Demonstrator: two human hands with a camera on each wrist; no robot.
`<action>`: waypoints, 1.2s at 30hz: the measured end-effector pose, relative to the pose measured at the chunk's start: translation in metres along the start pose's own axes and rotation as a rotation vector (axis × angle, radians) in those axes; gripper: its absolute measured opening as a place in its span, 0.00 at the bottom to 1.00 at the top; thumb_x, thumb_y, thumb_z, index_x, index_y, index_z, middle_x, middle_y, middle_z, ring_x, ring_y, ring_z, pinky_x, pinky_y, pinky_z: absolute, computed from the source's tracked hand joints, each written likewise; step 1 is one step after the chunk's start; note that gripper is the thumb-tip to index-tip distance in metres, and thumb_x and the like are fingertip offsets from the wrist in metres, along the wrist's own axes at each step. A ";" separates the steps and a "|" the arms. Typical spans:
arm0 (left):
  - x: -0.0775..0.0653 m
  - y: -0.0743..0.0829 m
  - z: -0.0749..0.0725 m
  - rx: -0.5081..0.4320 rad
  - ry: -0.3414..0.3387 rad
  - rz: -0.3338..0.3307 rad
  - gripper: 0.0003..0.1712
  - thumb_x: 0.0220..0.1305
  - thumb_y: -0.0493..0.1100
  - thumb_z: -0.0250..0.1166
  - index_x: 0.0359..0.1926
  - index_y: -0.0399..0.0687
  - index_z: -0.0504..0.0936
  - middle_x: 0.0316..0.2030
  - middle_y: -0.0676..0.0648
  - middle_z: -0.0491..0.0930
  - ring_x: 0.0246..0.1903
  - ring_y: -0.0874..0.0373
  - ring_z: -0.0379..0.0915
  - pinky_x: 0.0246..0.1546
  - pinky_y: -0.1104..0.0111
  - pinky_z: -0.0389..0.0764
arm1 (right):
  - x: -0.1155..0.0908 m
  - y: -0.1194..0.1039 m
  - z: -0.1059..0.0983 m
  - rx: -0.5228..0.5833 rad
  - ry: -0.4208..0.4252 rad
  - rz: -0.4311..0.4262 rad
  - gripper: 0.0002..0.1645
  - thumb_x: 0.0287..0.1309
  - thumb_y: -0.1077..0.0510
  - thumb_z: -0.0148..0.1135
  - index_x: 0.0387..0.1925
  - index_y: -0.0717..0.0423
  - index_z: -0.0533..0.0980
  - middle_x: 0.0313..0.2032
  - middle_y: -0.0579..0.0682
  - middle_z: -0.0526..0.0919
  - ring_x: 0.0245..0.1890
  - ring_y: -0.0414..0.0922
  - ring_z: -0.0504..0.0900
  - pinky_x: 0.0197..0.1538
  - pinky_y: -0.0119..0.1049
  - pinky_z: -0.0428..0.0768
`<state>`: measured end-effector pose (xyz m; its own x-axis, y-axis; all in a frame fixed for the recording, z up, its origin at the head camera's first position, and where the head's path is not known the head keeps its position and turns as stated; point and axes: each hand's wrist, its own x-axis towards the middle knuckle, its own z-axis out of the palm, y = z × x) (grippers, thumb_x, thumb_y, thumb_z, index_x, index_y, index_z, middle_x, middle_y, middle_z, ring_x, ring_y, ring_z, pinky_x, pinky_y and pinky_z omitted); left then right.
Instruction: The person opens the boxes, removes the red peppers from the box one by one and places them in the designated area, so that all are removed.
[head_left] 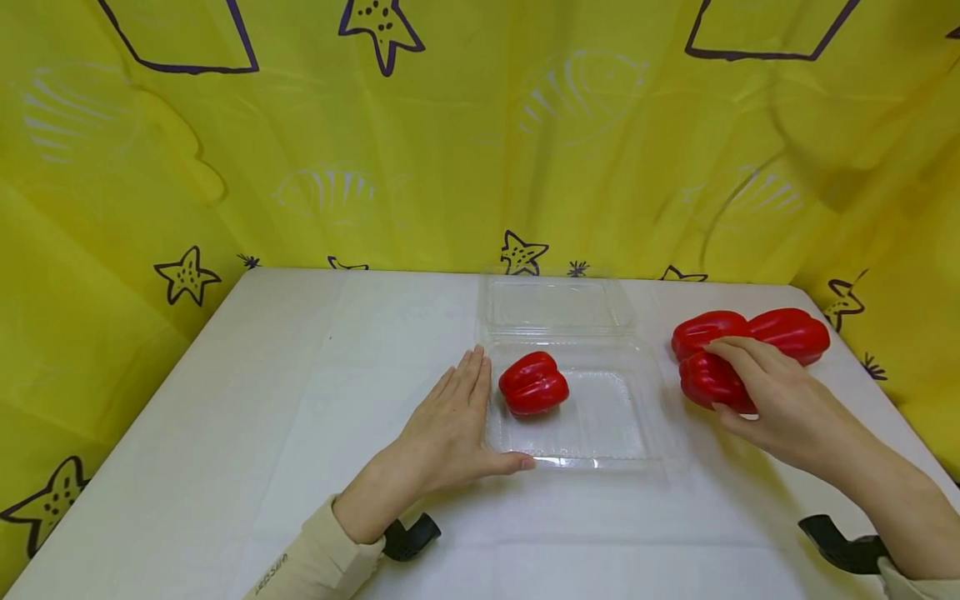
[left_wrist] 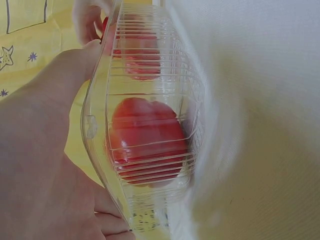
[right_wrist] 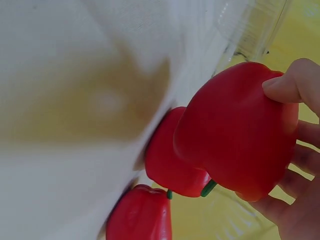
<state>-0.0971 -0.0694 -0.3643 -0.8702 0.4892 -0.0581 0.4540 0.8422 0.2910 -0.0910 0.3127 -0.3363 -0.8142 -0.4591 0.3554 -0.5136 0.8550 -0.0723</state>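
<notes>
My right hand [head_left: 795, 412] grips a red bell pepper [head_left: 707, 383] between thumb and fingers. In the right wrist view this pepper [right_wrist: 235, 130] is held off the white table, its short green stem showing. Left of it, a clear plastic clamshell container [head_left: 611, 412] lies with its lid [head_left: 558, 304] folded back. One red bell pepper [head_left: 534, 385] sits at the left side of its base; the left wrist view shows that pepper [left_wrist: 147, 135] through the ribbed wall. My left hand [head_left: 450, 429] rests along the container's left edge, fingers straight, thumb at the front rim.
Two more red bell peppers, one on the left [head_left: 701, 329] and one on the right [head_left: 795, 333], lie just behind the held one, near the right edge of the white table [head_left: 315, 433]. A yellow patterned curtain [head_left: 450, 142] hangs behind the table and along both sides.
</notes>
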 end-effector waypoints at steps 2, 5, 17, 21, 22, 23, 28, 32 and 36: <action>0.000 0.000 0.000 0.000 0.000 0.001 0.72 0.51 0.82 0.58 0.77 0.36 0.44 0.79 0.40 0.40 0.79 0.48 0.35 0.78 0.53 0.48 | -0.001 0.002 0.001 -0.003 -0.015 0.014 0.52 0.24 0.65 0.85 0.58 0.63 0.70 0.54 0.62 0.75 0.49 0.60 0.75 0.41 0.63 0.83; 0.000 0.000 -0.001 -0.006 -0.001 0.000 0.72 0.50 0.82 0.58 0.77 0.36 0.44 0.79 0.40 0.40 0.79 0.48 0.36 0.78 0.53 0.48 | -0.003 0.005 0.002 -0.007 -0.036 0.035 0.53 0.23 0.65 0.86 0.58 0.63 0.70 0.55 0.62 0.75 0.51 0.60 0.74 0.42 0.63 0.83; 0.000 0.000 -0.001 -0.005 0.000 0.003 0.72 0.50 0.82 0.58 0.78 0.36 0.44 0.79 0.40 0.40 0.79 0.48 0.36 0.78 0.53 0.49 | -0.007 0.015 0.010 -0.026 -0.082 0.062 0.48 0.26 0.65 0.84 0.55 0.66 0.71 0.52 0.64 0.76 0.49 0.62 0.75 0.43 0.64 0.83; 0.000 0.000 -0.001 -0.008 -0.001 0.003 0.72 0.51 0.82 0.58 0.78 0.36 0.44 0.79 0.40 0.40 0.79 0.48 0.35 0.78 0.53 0.48 | -0.006 0.016 0.012 -0.035 -0.105 0.078 0.47 0.26 0.65 0.84 0.55 0.65 0.72 0.52 0.65 0.75 0.50 0.63 0.74 0.43 0.64 0.82; 0.000 0.000 0.000 -0.007 0.000 0.003 0.71 0.51 0.82 0.58 0.78 0.36 0.44 0.79 0.40 0.40 0.79 0.48 0.35 0.78 0.53 0.48 | -0.006 0.017 0.012 -0.038 -0.109 0.080 0.47 0.26 0.65 0.84 0.55 0.65 0.72 0.52 0.65 0.75 0.50 0.63 0.74 0.43 0.64 0.82; 0.000 0.000 0.000 -0.005 0.000 0.004 0.71 0.51 0.82 0.58 0.78 0.36 0.45 0.79 0.40 0.40 0.79 0.48 0.35 0.78 0.53 0.48 | -0.006 0.017 0.013 -0.041 -0.110 0.078 0.47 0.26 0.65 0.84 0.55 0.65 0.72 0.52 0.65 0.75 0.50 0.63 0.74 0.44 0.64 0.82; 0.000 0.000 0.000 -0.002 0.001 0.004 0.71 0.51 0.82 0.58 0.77 0.36 0.44 0.79 0.40 0.40 0.79 0.48 0.35 0.78 0.53 0.48 | -0.004 0.017 0.015 -0.043 -0.136 0.090 0.47 0.27 0.64 0.84 0.56 0.64 0.73 0.53 0.65 0.74 0.51 0.64 0.74 0.44 0.64 0.82; 0.000 0.000 -0.001 -0.006 0.000 0.004 0.71 0.51 0.82 0.58 0.77 0.36 0.45 0.79 0.40 0.40 0.79 0.48 0.35 0.78 0.53 0.49 | -0.004 0.018 0.016 -0.034 -0.145 0.099 0.47 0.28 0.65 0.83 0.57 0.64 0.73 0.54 0.65 0.73 0.50 0.64 0.74 0.43 0.64 0.83; -0.001 0.000 0.000 -0.005 -0.001 0.007 0.71 0.51 0.81 0.58 0.78 0.36 0.44 0.79 0.40 0.40 0.79 0.48 0.35 0.78 0.53 0.49 | -0.004 0.019 0.018 -0.042 -0.100 0.058 0.47 0.25 0.66 0.83 0.56 0.64 0.75 0.53 0.64 0.74 0.50 0.63 0.74 0.42 0.64 0.83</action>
<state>-0.0968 -0.0700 -0.3638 -0.8672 0.4948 -0.0568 0.4587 0.8378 0.2962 -0.1024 0.3263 -0.3558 -0.8663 -0.4285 0.2566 -0.4546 0.8893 -0.0497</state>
